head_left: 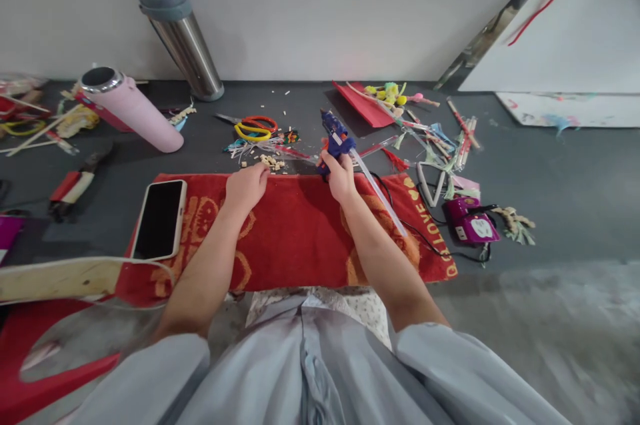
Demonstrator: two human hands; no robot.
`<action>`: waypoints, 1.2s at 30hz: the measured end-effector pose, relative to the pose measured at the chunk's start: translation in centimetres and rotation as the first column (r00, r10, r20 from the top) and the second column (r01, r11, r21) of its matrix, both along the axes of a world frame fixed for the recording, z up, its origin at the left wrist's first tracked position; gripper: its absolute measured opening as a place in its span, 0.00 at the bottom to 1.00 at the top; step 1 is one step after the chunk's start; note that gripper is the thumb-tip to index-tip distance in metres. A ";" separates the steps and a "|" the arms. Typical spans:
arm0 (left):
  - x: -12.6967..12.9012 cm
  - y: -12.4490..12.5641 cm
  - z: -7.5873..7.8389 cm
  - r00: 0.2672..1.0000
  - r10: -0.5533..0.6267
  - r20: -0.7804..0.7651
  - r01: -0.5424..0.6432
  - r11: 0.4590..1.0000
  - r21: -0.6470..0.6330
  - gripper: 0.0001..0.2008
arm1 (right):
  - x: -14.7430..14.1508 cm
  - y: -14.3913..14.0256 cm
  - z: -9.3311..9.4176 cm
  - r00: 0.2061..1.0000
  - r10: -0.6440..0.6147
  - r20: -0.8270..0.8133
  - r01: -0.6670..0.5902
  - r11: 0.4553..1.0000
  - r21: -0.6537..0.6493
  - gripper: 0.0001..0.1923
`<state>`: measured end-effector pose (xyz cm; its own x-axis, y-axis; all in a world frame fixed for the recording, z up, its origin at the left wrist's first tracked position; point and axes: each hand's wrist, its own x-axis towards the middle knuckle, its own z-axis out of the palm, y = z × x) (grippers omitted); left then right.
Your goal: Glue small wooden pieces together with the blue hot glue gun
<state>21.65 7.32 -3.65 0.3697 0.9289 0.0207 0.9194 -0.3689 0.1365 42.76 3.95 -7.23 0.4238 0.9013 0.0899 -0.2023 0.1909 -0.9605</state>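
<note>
Right hand [341, 178] wrapped around the grip of a blue plastic hot glue gun [334, 135], fingers curled tight on the handle, nozzle pointing to 12 o'clock; a clear glue stick [380, 193] sticks out the back toward 5 o'clock, over the forearm. The gun sits just past the far edge of the red towel with orange print [295, 231], about centre of the dark grey floor [550, 171]. Left hand [246, 186] at 9 o'clock of the gun, knuckles up, fingers bent down and pressed together at the towel's far edge, fingertips hidden, so can't tell if they pinch anything; small pale beads [271, 161] lie just beyond it at 1 o'clock. Black-screen smartphone in white case [160, 218] on the towel's left end. Yellow and orange handled scissors [254, 126] at 12 o'clock of the left hand. Pink cylindrical bottle [134, 111] lying tilted at 10 o'clock, steel bottle with grey lid [180, 31] against the wall. Purple small device with black cord [470, 223] at 3 o'clock, beside scattered coloured straws and scraps [430, 138].
</note>
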 end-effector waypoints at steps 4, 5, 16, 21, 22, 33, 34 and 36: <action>0.4 0.0 -0.3 1.000 0.011 0.009 -0.011 1.000 0.005 0.17 | -0.3 -0.2 0.2 0.989 0.072 -0.131 -0.067 0.997 0.038 0.18; 0.5 0.0 -0.4 1.000 0.010 0.004 -0.010 1.000 0.002 0.17 | -0.3 -0.3 0.2 0.985 0.080 -0.156 -0.075 0.997 0.037 0.18; 0.6 0.1 -1.2 0.998 -0.030 0.049 0.031 0.999 -0.012 0.17 | 0.0 -1.2 0.6 0.969 0.102 -0.223 -0.103 0.995 0.009 0.19; 0.2 -0.1 -1.3 0.996 -0.022 0.087 0.025 0.999 -0.030 0.16 | -0.1 -1.4 0.7 0.973 0.081 -0.216 -0.083 0.997 -0.001 0.18; 0.1 -0.2 -1.3 0.995 -0.016 0.095 0.020 0.999 -0.039 0.16 | -0.1 -1.4 0.8 0.973 0.078 -0.219 -0.080 0.997 -0.003 0.18; -0.2 -0.3 -1.3 0.986 0.033 0.161 -0.014 0.993 -0.119 0.16 | -0.2 -2.7 0.8 0.975 0.162 -0.152 -0.166 0.986 -0.013 0.23; -0.2 -0.3 -1.2 0.986 0.034 0.166 -0.014 0.992 -0.123 0.16 | -0.2 -2.8 0.9 0.974 0.173 -0.148 -0.177 0.984 -0.013 0.23; -0.3 -0.3 -1.1 0.985 0.035 0.171 -0.013 0.992 -0.128 0.16 | -0.2 -2.8 0.9 0.973 0.174 -0.152 -0.178 0.984 -0.017 0.23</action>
